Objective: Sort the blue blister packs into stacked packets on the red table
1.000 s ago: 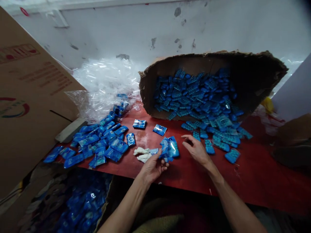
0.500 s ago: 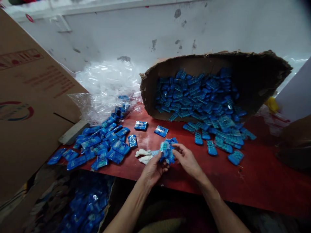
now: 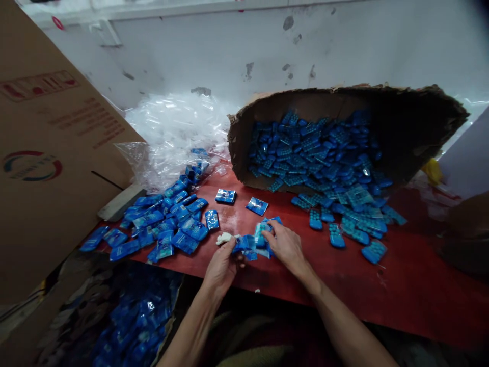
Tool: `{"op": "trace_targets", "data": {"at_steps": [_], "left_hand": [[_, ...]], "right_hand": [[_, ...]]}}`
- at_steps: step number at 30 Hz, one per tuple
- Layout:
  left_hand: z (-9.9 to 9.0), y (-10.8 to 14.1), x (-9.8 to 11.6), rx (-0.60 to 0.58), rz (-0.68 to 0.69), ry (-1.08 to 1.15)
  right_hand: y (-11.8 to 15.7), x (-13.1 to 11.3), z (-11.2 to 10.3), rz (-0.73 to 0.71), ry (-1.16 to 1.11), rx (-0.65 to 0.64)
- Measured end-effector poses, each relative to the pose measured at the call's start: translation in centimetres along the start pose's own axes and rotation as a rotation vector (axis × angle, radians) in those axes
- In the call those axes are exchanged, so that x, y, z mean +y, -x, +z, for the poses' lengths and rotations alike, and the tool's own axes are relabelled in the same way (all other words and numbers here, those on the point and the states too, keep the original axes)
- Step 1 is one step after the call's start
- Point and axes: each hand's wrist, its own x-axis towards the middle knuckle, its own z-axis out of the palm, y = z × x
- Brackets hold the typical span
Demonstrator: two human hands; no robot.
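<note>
right hand (image 3: 286,246) grips bumpy, seemingly plastic pack (image 3: 260,235)

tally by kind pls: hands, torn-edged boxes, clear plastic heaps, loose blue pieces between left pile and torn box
Hands: 2, left hand and right hand
Torn-edged box: 1
Clear plastic heap: 1
Loose blue pieces between left pile and box: 3
Total: 7

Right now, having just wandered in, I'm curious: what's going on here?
A person is working bare-handed at a red table. The left grip holds what looks like a blue wrapper; the right grip touches a bumpy blue pack just beside it. Similar packs spill from a torn cardboard box on the right, and shiny blue packets lie heaped on the left.
</note>
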Motion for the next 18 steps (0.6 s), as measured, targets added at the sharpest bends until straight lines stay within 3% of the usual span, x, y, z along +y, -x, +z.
{"op": "trace_targets", "data": {"at_steps": [4,10,13,16,18], "left_hand": [[-0.6,0.1,0.4,0.001,0.022,0.021],[-0.6,-0.4,-0.7,-0.005,-0.044,0.111],[-0.7,-0.7,-0.9,0.0,-0.087,0.163],[-0.5,-0.7,-1.0,-0.01,-0.082,0.162],[-0.2,-0.7,-1.2,-0.008,-0.081,0.155]], "right_hand": [[-1.0,-2.3,2.1,0.004,0.225,-0.019],[-1.7,-2.0,4.1,-0.003,0.137,0.019],[-1.8,-1.1,3.1,0.035,-0.289,0.008],[-0.7,-0.6,0.7,0.094,-0.841,-0.147],[0.6,-0.5,-0.8,0.065,-0.97,-0.253]]}}
